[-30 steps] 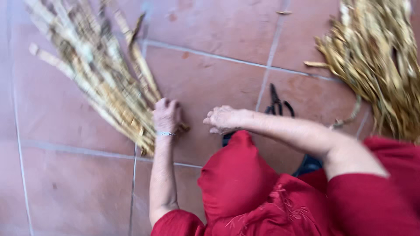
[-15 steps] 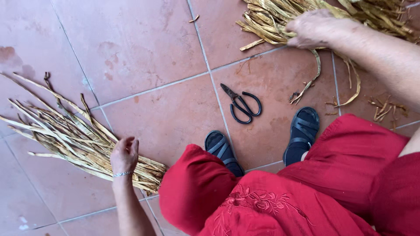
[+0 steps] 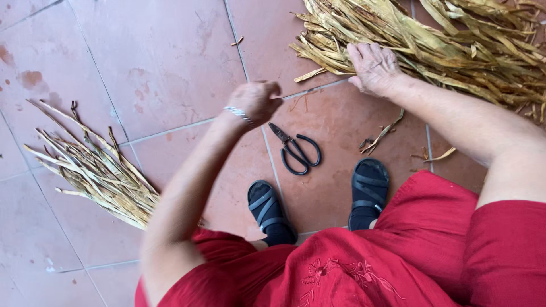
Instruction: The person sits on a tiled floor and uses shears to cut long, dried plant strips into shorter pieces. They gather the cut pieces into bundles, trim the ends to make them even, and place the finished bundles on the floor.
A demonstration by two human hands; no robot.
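Frame edge cuts off dried leaves (image 3: 443, 40) under right hand (image 3: 372, 68).

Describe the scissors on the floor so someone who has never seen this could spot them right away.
On the terracotta tile floor, look just ahead of the person's two black sandals. The scissors lie there, between the left hand and right hand. They are the only black, looped-handled tool among pale dried leaves.

The floor (image 3: 170, 62) is laid with large square terracotta tiles in a reddish-pink tone, set at a slant to the view, with pale grey grout lines (image 3: 239, 45) between them. Darker stains (image 3: 31, 78) mark the tiles near the left edge. Soft, even daylight falls across everything.
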